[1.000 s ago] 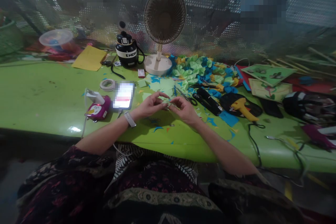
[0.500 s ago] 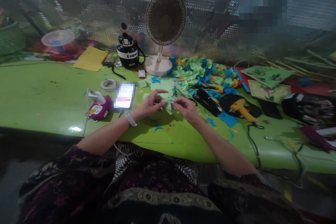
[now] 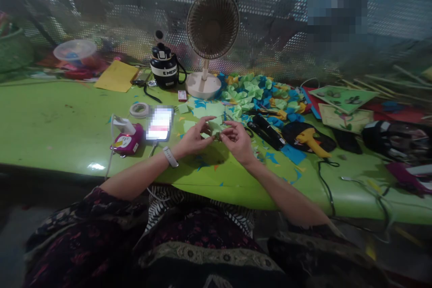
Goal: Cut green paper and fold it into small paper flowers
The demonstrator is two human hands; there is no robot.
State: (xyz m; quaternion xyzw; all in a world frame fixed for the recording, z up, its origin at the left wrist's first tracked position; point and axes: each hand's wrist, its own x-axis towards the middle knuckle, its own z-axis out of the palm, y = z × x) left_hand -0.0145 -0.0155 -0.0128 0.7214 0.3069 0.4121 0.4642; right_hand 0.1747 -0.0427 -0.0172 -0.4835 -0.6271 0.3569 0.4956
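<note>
My left hand (image 3: 195, 135) and my right hand (image 3: 237, 140) meet over the green table (image 3: 60, 121), both pinching one small light-green paper piece (image 3: 215, 125) held just above the surface. A white watch sits on my left wrist. Flat light-green paper squares (image 3: 207, 110) lie just beyond my fingers. Behind them lies a heap of folded green, blue and yellow paper pieces (image 3: 256, 90).
A lit phone (image 3: 159, 123), a pink charger block (image 3: 127, 141) and a tape roll (image 3: 139, 109) lie left of my hands. A desk fan (image 3: 211, 31) and black mug (image 3: 164, 68) stand behind. Stapler (image 3: 266, 129), yellow glue gun (image 3: 312, 137), cables and cards lie right.
My hands have closed in on each other and lifted the green paper piece slightly off the table; my right hand moved left toward my left.
</note>
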